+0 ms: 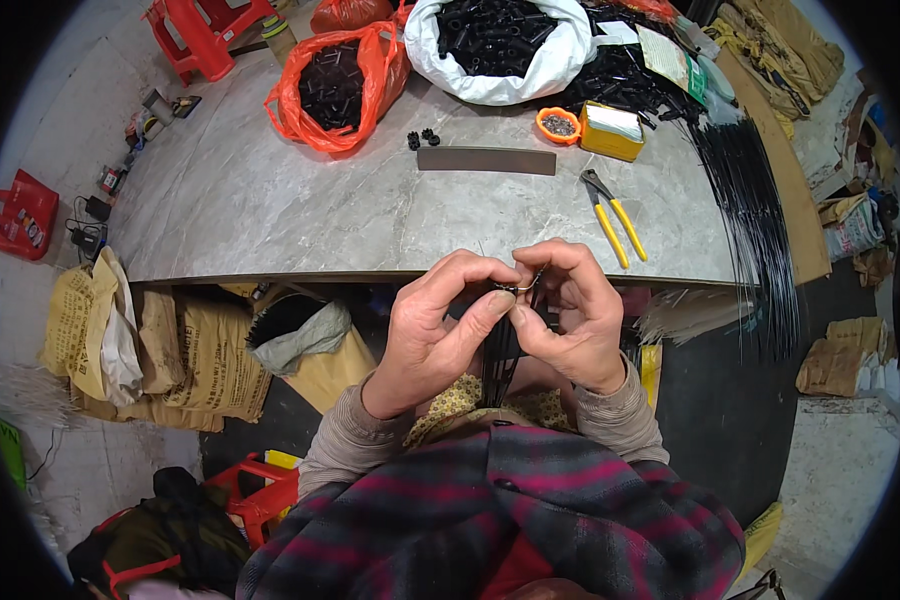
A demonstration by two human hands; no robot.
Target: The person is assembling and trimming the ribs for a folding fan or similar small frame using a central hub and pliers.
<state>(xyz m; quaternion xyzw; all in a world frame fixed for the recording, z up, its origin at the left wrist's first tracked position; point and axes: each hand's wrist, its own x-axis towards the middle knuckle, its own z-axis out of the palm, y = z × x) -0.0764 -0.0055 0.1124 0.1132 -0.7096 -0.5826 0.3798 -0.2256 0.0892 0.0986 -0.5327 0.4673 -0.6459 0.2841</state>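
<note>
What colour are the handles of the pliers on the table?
The pliers' handles are yellow, seen best in the head view.

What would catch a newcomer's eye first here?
Probably the white sack of black pieces on the far side of the table, with an open red-orange bag at its left. Then, by the near edge, the left hand and right hand pinch thin dark strands.

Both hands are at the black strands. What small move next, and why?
I'd probably ease the thin pale piece snug with the right hand, the left hand steadying the black strands: that piece curves, seemingly slack, between the two hands, close to the strands.
</note>
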